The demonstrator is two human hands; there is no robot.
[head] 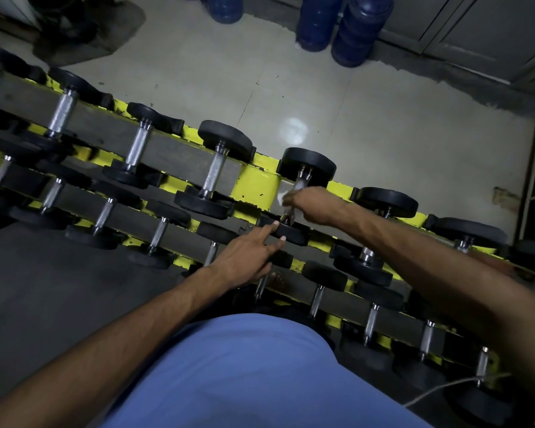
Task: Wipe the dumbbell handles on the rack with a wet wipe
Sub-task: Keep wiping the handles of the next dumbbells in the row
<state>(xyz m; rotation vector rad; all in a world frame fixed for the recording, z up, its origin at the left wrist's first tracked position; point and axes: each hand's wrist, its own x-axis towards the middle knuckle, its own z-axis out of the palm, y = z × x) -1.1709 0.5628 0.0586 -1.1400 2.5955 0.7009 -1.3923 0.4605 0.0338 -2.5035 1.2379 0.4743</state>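
Observation:
A yellow rack [254, 186] runs diagonally across the view, carrying black dumbbells with metal handles on several tiers. My right hand [309, 205] is wrapped around the handle of one top-tier dumbbell [309, 166], holding a white wet wipe [283, 196] against the metal. My left hand [249, 253] reaches forward with straight fingers, its fingertips touching the near black head [294, 234] of the same dumbbell. The part of the handle under my right hand is hidden.
More dumbbells [212, 174] line the rack to both sides. Beyond it lies a tiled floor [383, 125] with blue water jugs [349, 29] by a grey wall. A white cable [439, 389] trails at the lower right. My blue shirt [244, 375] fills the bottom.

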